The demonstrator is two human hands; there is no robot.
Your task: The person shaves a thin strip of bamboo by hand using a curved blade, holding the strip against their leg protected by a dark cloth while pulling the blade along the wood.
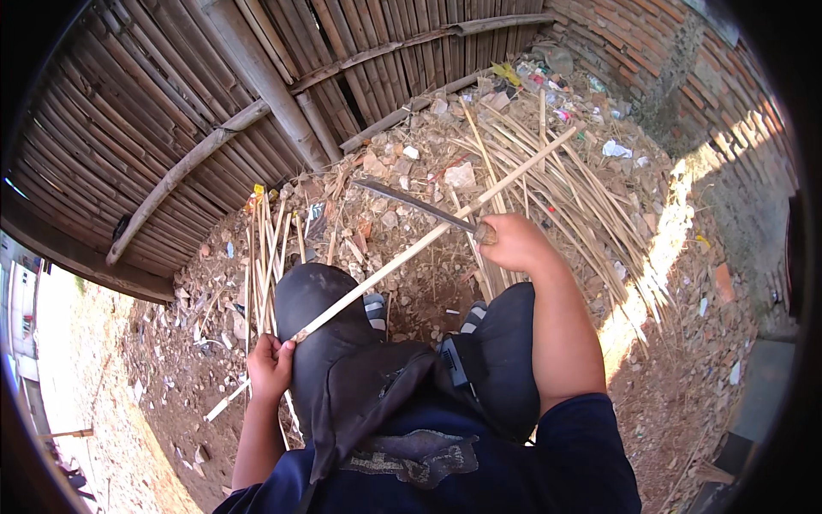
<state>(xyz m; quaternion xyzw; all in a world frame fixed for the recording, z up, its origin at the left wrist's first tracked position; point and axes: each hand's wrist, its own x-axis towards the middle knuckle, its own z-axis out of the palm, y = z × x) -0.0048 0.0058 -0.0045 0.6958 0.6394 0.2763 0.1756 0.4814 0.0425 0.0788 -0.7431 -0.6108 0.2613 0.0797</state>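
My right hand (512, 243) is closed round the handle of a long-bladed knife (413, 202), whose blade points to the far left. A long pale bamboo strip (385, 269) runs slantwise from beside my left knee to the far right, and the blade crosses it near my right hand. Closed on the near end of this strip is my left hand (271, 367), next to my left knee. A short piece of the strip (227, 401) sticks out past that hand at the lower left.
Many split bamboo strips (591, 206) lie heaped at the right, and a smaller bunch (267, 248) is by my left knee. Rubble and litter cover the dirt ground. A bamboo slat wall (171, 94) stands at the far left, a brick wall (634, 34) at the far right.
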